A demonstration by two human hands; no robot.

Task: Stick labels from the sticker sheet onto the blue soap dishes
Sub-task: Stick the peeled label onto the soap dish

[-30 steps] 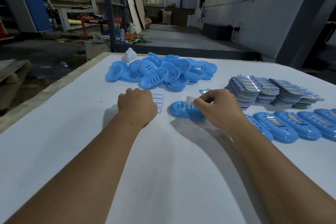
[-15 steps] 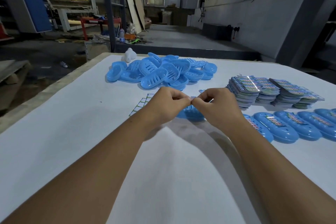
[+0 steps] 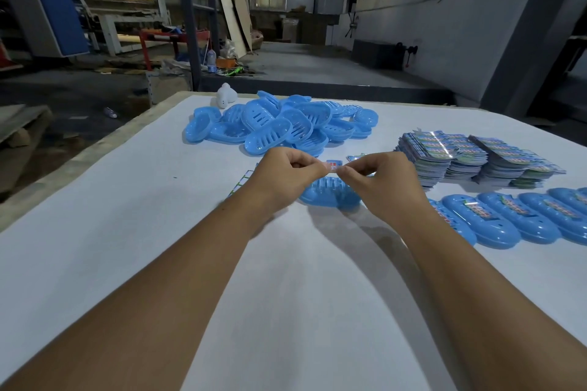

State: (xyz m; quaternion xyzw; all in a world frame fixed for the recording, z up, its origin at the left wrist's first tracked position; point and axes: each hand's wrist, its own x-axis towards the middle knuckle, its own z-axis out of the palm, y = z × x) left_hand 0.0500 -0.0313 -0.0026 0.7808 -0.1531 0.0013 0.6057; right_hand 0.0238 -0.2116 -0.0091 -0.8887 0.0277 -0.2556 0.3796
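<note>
A small white label [image 3: 332,166] with red print is stretched between my two hands. My left hand [image 3: 286,176] pinches its left end and my right hand [image 3: 382,181] pinches its right end. Both hands hover just above a single blue soap dish [image 3: 330,194] lying on the white table. The sticker sheet [image 3: 242,182] lies flat behind my left wrist, mostly hidden.
A heap of blue soap dishes [image 3: 279,125] lies at the back of the table [image 3: 127,232], with a white object [image 3: 226,95] behind it. Stacks of printed cards [image 3: 473,157] stand at the right. A row of labelled dishes [image 3: 521,219] runs along the right side.
My left hand left the sticker sheet and came over to meet my right hand above the dish. The two hands have since drawn slightly apart, showing the label between them.
</note>
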